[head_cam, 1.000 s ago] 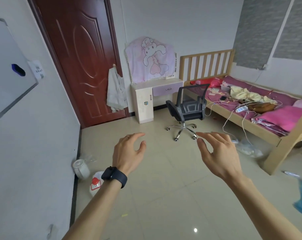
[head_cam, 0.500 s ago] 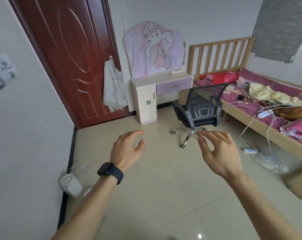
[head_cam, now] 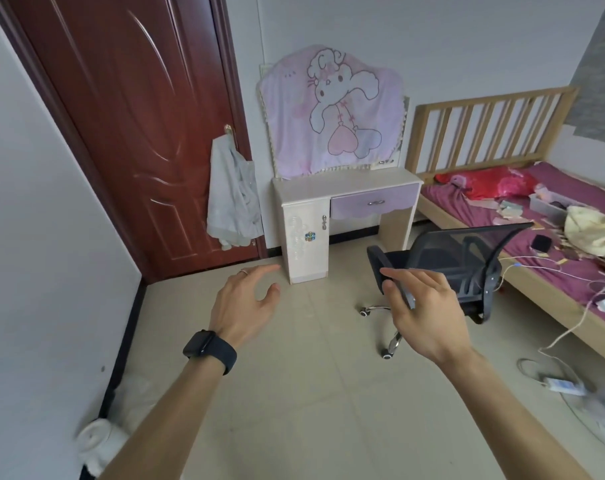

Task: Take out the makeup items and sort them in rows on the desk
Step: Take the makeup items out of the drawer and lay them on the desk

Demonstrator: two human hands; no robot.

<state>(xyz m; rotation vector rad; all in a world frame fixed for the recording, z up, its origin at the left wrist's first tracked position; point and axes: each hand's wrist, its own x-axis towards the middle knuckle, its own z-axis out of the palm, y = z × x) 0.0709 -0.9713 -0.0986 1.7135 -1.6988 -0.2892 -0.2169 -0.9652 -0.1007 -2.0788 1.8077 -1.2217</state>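
Left hand (head_cam: pixel 245 303): fingers loose and spread, grasping nothing.
Right hand (head_cam: pixel 422 306): fingers loose, nothing held, in front of chair (head_cam: pixel 474 271).
Desk (head_cam: pixel 346 183): 12 o'clock, against wall, drawer closed.
Door (head_cam: pixel 138 133): 10 o'clock.
Bed (head_cam: pixel 484 126): 2 o'clock.

We see bare tiled floor (head_cam: pixel 311 393) ahead; a black mesh swivel chair (head_cam: pixel 467 268) stands before the white-and-lilac desk (head_cam: pixel 349 188).
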